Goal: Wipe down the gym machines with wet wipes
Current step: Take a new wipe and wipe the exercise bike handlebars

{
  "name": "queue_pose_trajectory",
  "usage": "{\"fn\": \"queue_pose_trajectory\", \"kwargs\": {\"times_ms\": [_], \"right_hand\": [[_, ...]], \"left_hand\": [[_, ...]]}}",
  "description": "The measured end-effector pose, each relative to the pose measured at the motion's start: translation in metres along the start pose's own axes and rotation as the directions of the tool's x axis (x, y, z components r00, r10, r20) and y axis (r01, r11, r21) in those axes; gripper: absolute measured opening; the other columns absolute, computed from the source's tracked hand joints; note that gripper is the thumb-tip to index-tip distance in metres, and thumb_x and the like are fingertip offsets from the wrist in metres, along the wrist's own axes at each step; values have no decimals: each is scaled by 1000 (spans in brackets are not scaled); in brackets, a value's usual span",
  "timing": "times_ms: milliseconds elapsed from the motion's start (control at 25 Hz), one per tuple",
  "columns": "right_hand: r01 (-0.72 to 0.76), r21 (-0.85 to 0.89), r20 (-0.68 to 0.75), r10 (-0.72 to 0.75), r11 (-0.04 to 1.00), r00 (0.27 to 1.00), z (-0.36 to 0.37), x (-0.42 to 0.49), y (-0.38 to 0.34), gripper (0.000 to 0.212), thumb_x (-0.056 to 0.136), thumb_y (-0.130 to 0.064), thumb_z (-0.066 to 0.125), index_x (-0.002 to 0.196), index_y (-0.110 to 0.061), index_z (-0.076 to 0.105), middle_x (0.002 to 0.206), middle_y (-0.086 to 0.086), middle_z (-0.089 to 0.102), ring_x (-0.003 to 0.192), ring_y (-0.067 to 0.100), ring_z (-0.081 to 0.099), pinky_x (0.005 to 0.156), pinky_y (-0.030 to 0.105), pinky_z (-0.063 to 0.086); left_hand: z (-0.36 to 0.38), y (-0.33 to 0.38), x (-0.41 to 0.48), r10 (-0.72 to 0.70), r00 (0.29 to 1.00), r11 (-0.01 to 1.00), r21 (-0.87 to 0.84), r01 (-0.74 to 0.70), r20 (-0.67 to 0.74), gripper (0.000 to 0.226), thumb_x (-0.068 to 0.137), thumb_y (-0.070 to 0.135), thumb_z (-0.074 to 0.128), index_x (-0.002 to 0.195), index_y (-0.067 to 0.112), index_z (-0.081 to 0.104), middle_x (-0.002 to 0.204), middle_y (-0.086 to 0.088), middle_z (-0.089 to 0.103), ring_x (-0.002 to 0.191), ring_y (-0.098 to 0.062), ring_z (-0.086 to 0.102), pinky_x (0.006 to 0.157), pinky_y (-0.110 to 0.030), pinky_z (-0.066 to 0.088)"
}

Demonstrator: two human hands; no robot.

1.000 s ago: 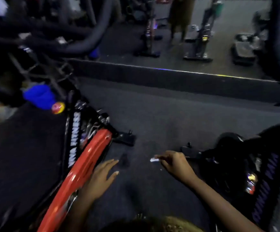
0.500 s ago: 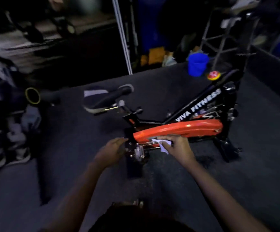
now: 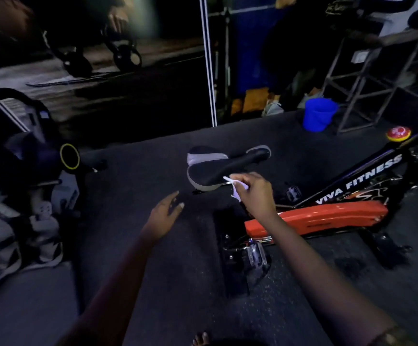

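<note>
At the spin bike point(image 3: 327, 217) saddle point(image 3: 217, 168): wiping is beginning.
The right hand point(image 3: 255, 193) is pinching the wet wipe point(image 3: 236, 189) in curled fingers against the saddle's near edge; the left hand point(image 3: 164, 216) is hovering open, holding nothing. Frame point(image 3: 357, 181) and neighbouring machine point(image 3: 35, 196) are seemingly awaiting wiping.

One view only: head-worn, wide-angle, looked forward and down. Sat close above the exercise bike point(image 3: 327, 216) at centre-right; floor point(image 3: 178, 295) filled the lower frame.

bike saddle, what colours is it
The saddle is black with grey patches; the head view shows it.
</note>
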State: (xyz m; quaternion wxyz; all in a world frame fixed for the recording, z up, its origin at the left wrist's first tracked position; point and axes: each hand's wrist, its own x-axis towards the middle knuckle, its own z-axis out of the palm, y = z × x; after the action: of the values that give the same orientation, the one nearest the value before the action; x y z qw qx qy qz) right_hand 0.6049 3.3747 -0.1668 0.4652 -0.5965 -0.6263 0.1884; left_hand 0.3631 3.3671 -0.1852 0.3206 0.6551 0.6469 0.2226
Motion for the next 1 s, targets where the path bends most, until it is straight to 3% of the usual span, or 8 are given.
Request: {"fn": "queue_pose_trajectory", "kwargs": {"times_ms": [160,240,280,400,520,680,760,1000], "right_hand": [[-67,-75,-121,58,995,991,58,20,-23,30,82,7,55,104,-6,71,99,14,64,87,22,63,81,11,38],[9,-143,-111,-25,990,994,81,31,-33,33,79,9,52,103,-3,71,104,13,67,92,20,64,86,13,39],[62,-185,-53,-73,981,996,92,37,-36,31,79,6,53,103,-3,70,107,13,68,95,20,65,88,16,41],[265,-348,150,-226,899,962,120,43,-21,30,74,-3,54,98,-5,71,101,10,70,92,23,68,78,27,53],[311,-388,252,-225,868,941,120,42,11,43,77,-11,42,111,-7,67,115,8,66,107,20,63,92,28,48],[159,-494,125,-111,855,986,89,55,42,48,77,-9,39,119,-8,63,125,6,61,117,18,56,103,24,37],[76,-539,58,-53,839,997,72,71,54,49,74,-12,38,116,-8,65,122,7,62,115,19,57,102,20,35],[-228,-550,-241,108,803,964,49,109,70,30,79,-8,59,108,-5,68,116,12,64,112,26,58,100,32,43]], "left_hand": [[-12,5,51,-131,991,915,-383,124,8,53,98,36,48,147,28,29,119,12,56,110,-15,53,102,-35,42],[-12,12,74,-151,983,824,-536,182,102,59,98,37,47,149,36,19,99,17,52,102,-20,53,98,-42,45],[-11,13,86,-135,977,800,-564,205,165,62,98,37,48,149,39,14,98,16,50,102,-21,52,97,-42,46],[-3,7,117,-61,963,789,-578,208,263,66,96,37,51,146,49,11,126,7,52,115,-20,53,89,-34,48],[1,-2,143,23,964,823,-553,132,266,62,94,34,55,143,50,22,145,7,41,123,-15,50,82,-28,50],[2,-12,169,152,918,899,-436,25,366,63,83,39,70,127,65,32,135,34,39,112,-11,57,97,-41,50],[2,-17,171,195,896,888,-459,11,399,69,79,37,75,123,70,34,124,47,35,122,-14,53,102,-43,45],[2,-21,172,233,878,837,-546,39,419,73,77,26,72,126,62,30,134,37,31,136,-14,38,106,-46,41]]}}
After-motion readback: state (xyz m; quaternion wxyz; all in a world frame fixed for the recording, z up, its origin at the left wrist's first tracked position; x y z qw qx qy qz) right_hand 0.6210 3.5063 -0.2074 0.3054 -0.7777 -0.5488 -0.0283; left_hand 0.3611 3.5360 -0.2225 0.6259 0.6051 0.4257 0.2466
